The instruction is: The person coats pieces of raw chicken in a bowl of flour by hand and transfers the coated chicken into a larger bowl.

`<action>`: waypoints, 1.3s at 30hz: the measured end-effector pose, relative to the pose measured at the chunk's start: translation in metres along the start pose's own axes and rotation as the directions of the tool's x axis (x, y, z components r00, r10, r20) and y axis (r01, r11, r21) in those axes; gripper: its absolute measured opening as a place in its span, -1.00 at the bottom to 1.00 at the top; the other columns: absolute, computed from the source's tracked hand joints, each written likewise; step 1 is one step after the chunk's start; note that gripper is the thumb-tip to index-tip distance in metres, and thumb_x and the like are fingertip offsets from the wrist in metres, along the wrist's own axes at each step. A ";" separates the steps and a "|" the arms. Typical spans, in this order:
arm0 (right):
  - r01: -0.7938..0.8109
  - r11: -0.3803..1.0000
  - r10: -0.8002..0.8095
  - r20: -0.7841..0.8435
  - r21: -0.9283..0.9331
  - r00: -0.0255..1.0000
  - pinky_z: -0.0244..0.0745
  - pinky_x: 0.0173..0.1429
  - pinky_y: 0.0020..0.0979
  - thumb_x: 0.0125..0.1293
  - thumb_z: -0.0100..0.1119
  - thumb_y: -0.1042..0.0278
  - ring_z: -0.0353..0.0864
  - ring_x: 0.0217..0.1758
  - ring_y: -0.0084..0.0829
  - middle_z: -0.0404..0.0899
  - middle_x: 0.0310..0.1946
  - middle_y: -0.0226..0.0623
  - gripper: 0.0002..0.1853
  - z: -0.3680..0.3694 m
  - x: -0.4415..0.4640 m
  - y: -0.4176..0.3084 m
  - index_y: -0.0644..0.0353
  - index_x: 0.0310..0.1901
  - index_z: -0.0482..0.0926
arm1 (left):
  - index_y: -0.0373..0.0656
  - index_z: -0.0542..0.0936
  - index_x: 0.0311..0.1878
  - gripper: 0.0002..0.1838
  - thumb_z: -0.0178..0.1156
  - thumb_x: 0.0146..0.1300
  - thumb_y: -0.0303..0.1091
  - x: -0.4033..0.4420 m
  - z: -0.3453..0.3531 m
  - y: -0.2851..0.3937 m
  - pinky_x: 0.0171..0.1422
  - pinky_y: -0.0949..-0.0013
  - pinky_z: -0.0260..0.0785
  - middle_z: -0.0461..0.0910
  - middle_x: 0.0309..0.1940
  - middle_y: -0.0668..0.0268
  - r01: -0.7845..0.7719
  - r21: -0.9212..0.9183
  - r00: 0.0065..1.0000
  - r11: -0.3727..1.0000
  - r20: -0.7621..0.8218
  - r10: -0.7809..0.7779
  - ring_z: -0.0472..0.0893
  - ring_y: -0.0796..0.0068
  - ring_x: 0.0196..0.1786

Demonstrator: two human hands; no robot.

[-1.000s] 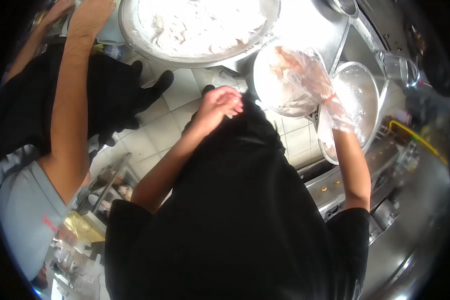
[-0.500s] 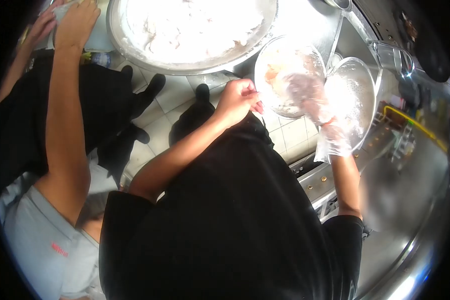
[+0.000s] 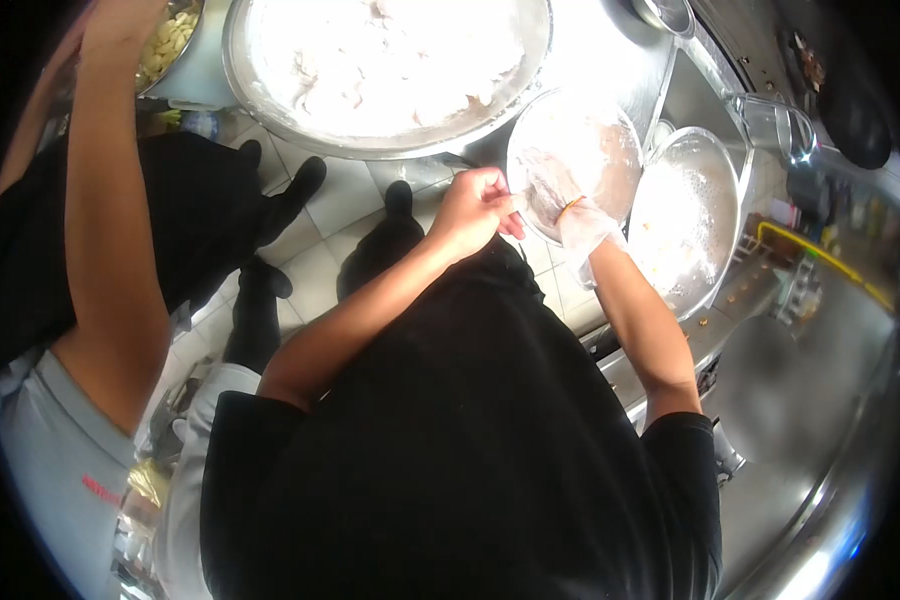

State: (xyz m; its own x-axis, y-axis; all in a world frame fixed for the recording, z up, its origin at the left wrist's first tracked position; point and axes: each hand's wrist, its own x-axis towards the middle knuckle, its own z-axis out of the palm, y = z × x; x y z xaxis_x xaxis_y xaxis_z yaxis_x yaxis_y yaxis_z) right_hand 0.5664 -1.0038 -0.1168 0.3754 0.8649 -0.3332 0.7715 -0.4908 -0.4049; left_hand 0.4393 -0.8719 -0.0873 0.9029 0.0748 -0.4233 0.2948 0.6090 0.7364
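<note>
My left hand is bare and touches the near left rim of a round metal bowl, thumb and fingers pressed together there. My right hand, in a clear plastic glove with an orange band at the wrist, reaches down inside that bowl at its left side. Glare and the glove hide its fingers. Left of the bowl stands a large basin of white-coated pieces. A perforated metal bowl dusted with white is on the right.
A co-worker's arm extends at the left, near a container of pale yellow pieces. Tiled floor shows below the basin. A clear jug hangs at the upper right, above a yellow bar.
My right hand has moved left and deeper into the bowl. My left hand has come right to the bowl's rim. The co-worker's arm has shifted left, and the yellow pieces have come into view.
</note>
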 end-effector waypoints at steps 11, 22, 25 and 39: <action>-0.083 0.956 0.004 -0.271 -0.281 0.963 0.23 0.14 -0.28 0.02 0.09 0.18 0.38 0.04 -0.20 0.47 -0.10 -0.12 -0.58 -0.059 -0.010 0.010 0.21 -0.08 0.47 | -0.31 0.34 -0.48 -0.88 0.00 0.18 -0.57 -0.001 -0.003 -0.005 -0.52 0.47 0.39 0.51 -0.59 0.17 -0.034 -0.038 0.999 0.999 -0.019 0.034 0.59 0.40 -0.55; -0.410 0.902 0.422 0.071 -0.135 0.904 0.33 -0.01 -0.27 -0.07 0.21 0.25 0.47 -0.13 -0.21 0.49 -0.21 -0.01 -0.60 -0.054 0.015 -0.045 0.30 -0.19 0.49 | -0.32 0.34 -0.47 -0.88 0.01 0.18 -0.58 0.002 -0.003 -0.008 -0.49 0.43 0.42 0.51 -0.58 0.14 -0.054 -0.038 0.998 0.998 0.011 0.054 0.58 0.38 -0.56; -0.175 0.866 0.300 -0.208 0.468 0.931 0.37 -0.05 -0.27 -0.10 0.28 0.21 0.50 -0.15 -0.13 0.52 -0.23 -0.06 -0.53 -0.043 -0.003 0.012 0.26 -0.13 0.49 | -0.33 0.34 -0.44 -0.90 -0.02 0.19 -0.59 0.002 -0.003 -0.009 -0.45 0.38 0.46 0.50 -0.56 0.11 -0.053 -0.069 0.998 0.996 0.012 0.054 0.57 0.32 -0.55; -0.008 0.990 -0.025 -0.233 -0.142 0.972 0.37 0.03 -0.34 -0.09 0.27 0.17 0.48 -0.08 -0.19 0.47 -0.15 -0.06 -0.42 -0.052 0.006 -0.006 0.28 -0.02 0.40 | -0.32 0.35 -0.46 -0.89 0.02 0.16 -0.59 0.004 -0.005 -0.016 -0.44 0.39 0.47 0.49 -0.57 0.14 -0.141 -0.031 0.990 0.989 0.025 0.142 0.56 0.37 -0.53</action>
State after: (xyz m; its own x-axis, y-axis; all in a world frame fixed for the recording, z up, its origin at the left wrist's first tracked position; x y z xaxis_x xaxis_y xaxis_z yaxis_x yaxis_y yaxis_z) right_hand 0.5901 -0.9902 -0.0720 0.4650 0.8777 -0.1157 0.8335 -0.4780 -0.2771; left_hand 0.4366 -0.8772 -0.1040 0.9432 0.1408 -0.3009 0.1543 0.6163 0.7723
